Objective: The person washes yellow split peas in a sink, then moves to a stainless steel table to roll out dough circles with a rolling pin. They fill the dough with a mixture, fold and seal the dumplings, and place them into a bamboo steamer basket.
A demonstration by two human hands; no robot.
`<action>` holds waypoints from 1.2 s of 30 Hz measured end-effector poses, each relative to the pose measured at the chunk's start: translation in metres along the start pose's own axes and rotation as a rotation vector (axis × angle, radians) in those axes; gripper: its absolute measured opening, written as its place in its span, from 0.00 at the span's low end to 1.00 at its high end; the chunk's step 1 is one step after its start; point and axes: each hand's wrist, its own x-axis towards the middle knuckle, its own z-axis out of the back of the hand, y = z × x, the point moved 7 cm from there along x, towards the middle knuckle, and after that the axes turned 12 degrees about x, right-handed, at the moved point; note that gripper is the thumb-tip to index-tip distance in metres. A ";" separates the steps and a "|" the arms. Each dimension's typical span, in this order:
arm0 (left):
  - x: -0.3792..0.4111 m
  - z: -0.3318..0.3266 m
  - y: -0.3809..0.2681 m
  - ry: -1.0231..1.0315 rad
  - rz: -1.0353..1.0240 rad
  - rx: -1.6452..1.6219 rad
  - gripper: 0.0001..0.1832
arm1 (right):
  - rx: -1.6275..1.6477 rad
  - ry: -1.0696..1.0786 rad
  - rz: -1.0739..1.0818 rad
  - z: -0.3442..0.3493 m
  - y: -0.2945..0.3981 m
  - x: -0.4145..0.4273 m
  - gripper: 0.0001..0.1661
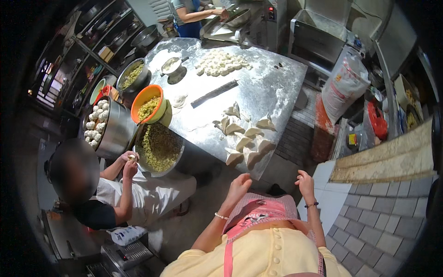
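My left hand (239,187) hovers just off the near edge of the metal table (283,81), its fingers loosely bent and nothing visible in it. To the right of the table corner, my right hand (305,183) is raised beside my pink apron (258,209), also without anything in it. Closest to both hands lie several folded, pointed dough pieces (253,132) on the table's near corner. Beyond them a dark rolling pin (214,93) rests at a slant. A flattened round of dough (179,100) sits left of the pin, and many small dough lumps (221,63) are heaped farther back.
On my left a seated co-worker (138,194) pinches dough over a large pot (178,161) of green filling. An orange bowl (135,104) and a steamer pot (119,121) of buns stand nearby. Another person (188,17) works at the back. A large sack (342,90) stands right.
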 end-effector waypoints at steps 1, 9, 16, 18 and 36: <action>0.001 -0.004 -0.001 -0.005 0.027 -0.028 0.20 | 0.005 0.028 0.006 0.001 0.009 0.015 0.20; 0.018 -0.013 -0.010 -0.104 0.169 -0.111 0.21 | -0.017 0.228 0.029 -0.021 0.050 0.106 0.20; 0.051 0.012 -0.009 -0.197 0.186 -0.169 0.19 | -0.056 0.370 -0.027 -0.070 0.083 0.125 0.16; 0.052 0.019 -0.006 -0.212 0.235 -0.244 0.18 | -0.057 0.370 -0.043 -0.073 0.088 0.128 0.17; 0.041 0.083 0.048 -0.475 0.364 -0.431 0.20 | -0.197 0.307 0.143 -0.111 0.138 0.196 0.19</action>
